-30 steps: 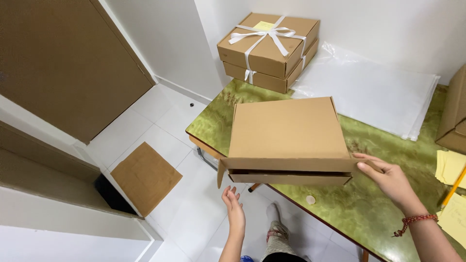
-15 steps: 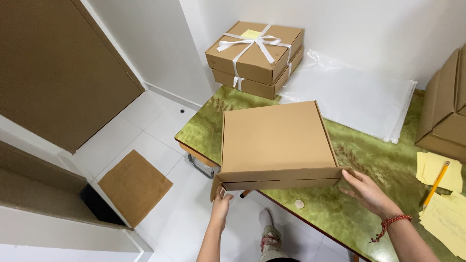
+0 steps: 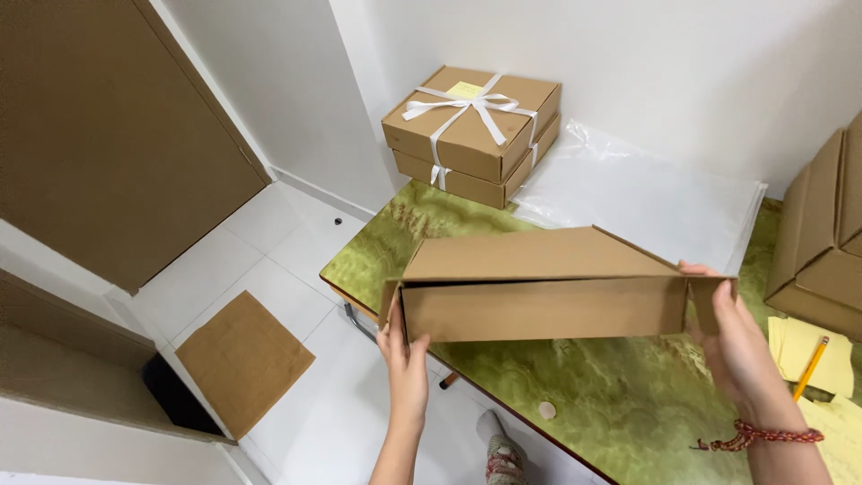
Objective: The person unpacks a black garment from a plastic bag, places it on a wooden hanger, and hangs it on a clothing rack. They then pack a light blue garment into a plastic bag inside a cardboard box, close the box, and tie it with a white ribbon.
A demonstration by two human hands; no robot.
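Above the green tabletop I hold a flat cardboard box, tilted edge-on. My left hand fingers grip its left end; my right hand fingers clasp its right flap.

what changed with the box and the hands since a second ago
The cardboard box tipped up so its front side faces the camera. The left hand came up from below and took the left end; the right hand kept its grip on the right end. The ribboned boxes and table stayed put.
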